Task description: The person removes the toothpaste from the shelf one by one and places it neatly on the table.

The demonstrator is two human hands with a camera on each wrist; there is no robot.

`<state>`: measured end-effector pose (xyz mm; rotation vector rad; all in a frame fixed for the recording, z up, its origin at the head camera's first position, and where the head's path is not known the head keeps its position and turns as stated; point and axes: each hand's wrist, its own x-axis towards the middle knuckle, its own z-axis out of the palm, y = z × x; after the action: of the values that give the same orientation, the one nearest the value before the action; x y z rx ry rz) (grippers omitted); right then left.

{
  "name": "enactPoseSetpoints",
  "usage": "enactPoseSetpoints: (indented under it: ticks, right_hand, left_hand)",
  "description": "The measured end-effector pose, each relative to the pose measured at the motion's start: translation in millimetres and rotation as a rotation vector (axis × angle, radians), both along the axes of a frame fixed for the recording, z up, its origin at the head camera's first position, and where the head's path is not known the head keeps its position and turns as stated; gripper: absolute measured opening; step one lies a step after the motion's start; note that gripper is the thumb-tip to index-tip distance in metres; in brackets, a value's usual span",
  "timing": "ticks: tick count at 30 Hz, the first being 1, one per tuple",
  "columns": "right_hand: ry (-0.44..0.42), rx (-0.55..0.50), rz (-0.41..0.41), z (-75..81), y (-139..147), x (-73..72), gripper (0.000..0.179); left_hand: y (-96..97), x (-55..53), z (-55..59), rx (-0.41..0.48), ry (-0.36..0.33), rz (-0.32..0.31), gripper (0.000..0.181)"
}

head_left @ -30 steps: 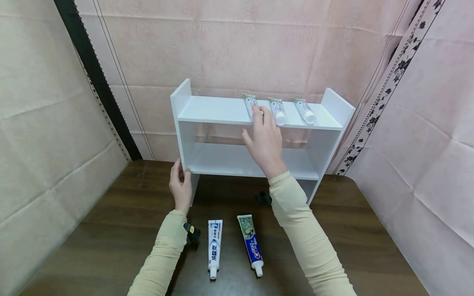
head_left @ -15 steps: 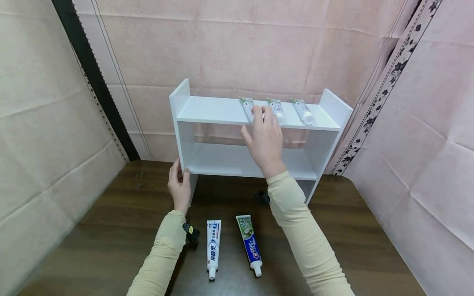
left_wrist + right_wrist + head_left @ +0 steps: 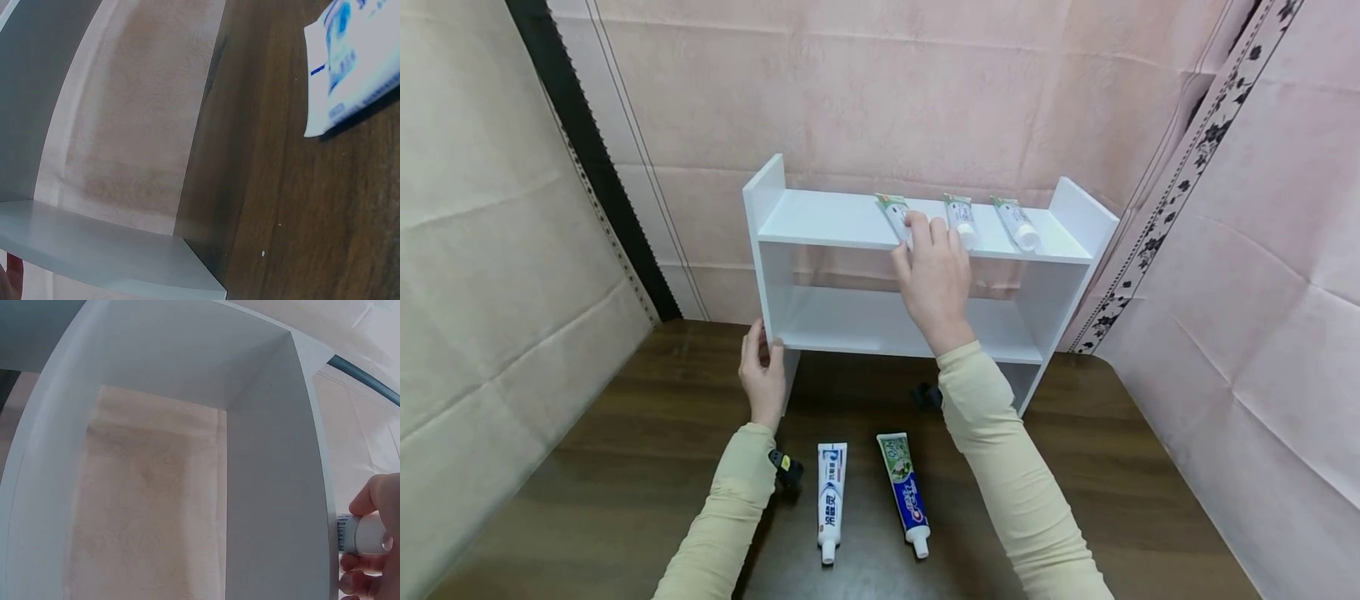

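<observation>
A white two-tier shelf (image 3: 831, 210) stands on the table. My left hand (image 3: 763, 382) holds its left side panel, thumb at the front edge; only a sliver of that hand shows in the left wrist view. On the top board lie three toothpaste tubes. My right hand (image 3: 936, 287) grips the leftmost toothpaste tube (image 3: 891, 210) near its cap. In the right wrist view, thumb and fingers close around that white cap (image 3: 369, 534). Right of it lie the middle tube (image 3: 960, 218) and the right tube (image 3: 1017, 225), caps toward the front.
In front of the shelf, on the brown wooden table (image 3: 625, 475), lie a white-and-blue toothpaste tube (image 3: 831, 496) and a green-and-blue one (image 3: 904, 487). The shelf's lower board (image 3: 850, 321) holds nothing. Pale cloth (image 3: 880, 100) hangs behind and on both sides.
The leftmost tube's crimped end has shifted left on the top board, widening its distance from the middle tube. My right hand's fingers have drawn in slightly; the left hand stays at the panel.
</observation>
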<state>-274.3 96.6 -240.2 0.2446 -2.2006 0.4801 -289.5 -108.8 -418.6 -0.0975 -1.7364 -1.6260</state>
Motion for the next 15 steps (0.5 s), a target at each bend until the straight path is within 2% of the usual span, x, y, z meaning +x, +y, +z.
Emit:
enactPoseSetpoints:
  ticks: [5, 15]
  right_hand:
    - [0.012, -0.017, 0.01, 0.0, -0.3, 0.9, 0.034]
    - [0.074, -0.007, -0.027, -4.7, 1.3, 0.7, 0.025]
  left_hand:
    - [-0.4, -1.0, 1.5, 0.009, 0.006, 0.003, 0.043]
    - [-0.2, -0.2, 0.1, 0.006, -0.022, -0.012, 0.043]
